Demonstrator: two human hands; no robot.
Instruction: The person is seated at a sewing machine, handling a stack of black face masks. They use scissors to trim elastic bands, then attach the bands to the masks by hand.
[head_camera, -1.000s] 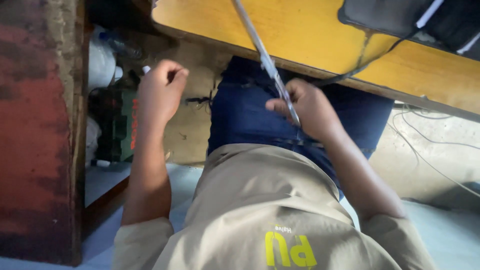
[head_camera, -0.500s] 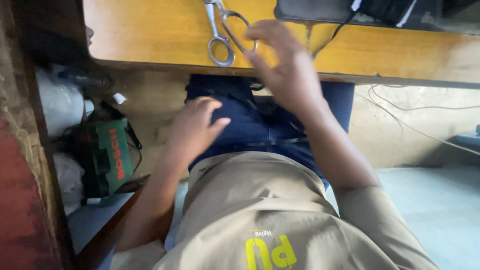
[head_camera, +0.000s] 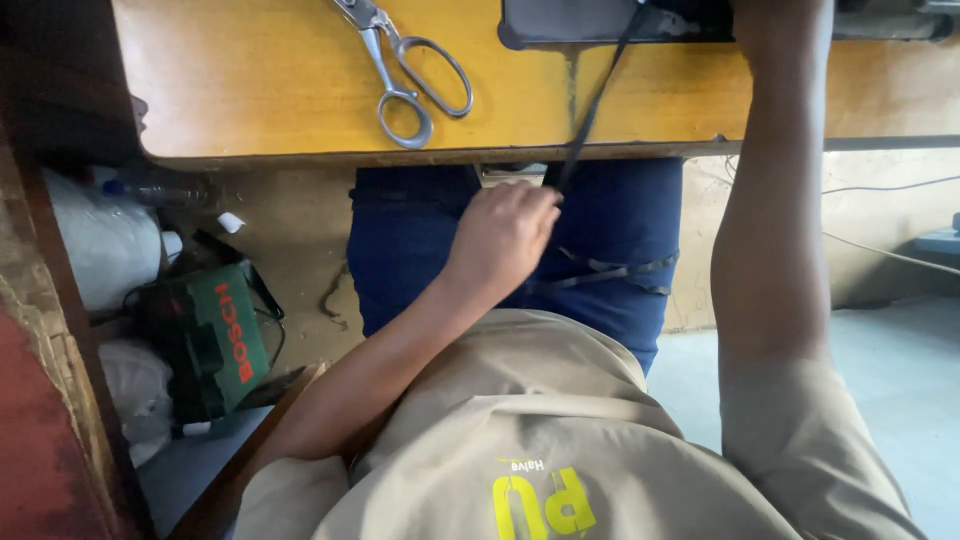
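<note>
Left hand (head_camera: 505, 235) sits just under the near edge of the yellow desk (head_camera: 250, 90), over the lap in blue trousers (head_camera: 420, 250); fingers curled closed, pinching a narrow dark strap (head_camera: 590, 110) at about the point where it drops off the desk edge. Strap runs from a dark grey fabric piece (head_camera: 570, 20) at the far edge of the desk, straight across the desktop toward the near edge, goes taut down to the left hand, then the loose end lies in loops across the right thigh (head_camera: 610, 270). Right arm (head_camera: 770, 200) reaches up past the near edge and over the desk toward its far right part; the right hand itself is cut off by the top of the view, so cannot tell whether it is open or closed or what it holds. Metal scissors (head_camera: 405, 70) lie flat on the desk, left of the strap, well apart from both hands, handle loops toward the near edge, blades pointing to the far edge, closed. Person wears a beige shirt (head_camera: 530, 430). On the floor under the left end of the desk: a green tool case (head_camera: 215, 340), white plastic bags (head_camera: 95, 240) beside it, a clear bottle (head_camera: 150, 188) lying just under the desk edge. Thin cable (head_camera: 880, 250) runs along the wall at right.
</note>
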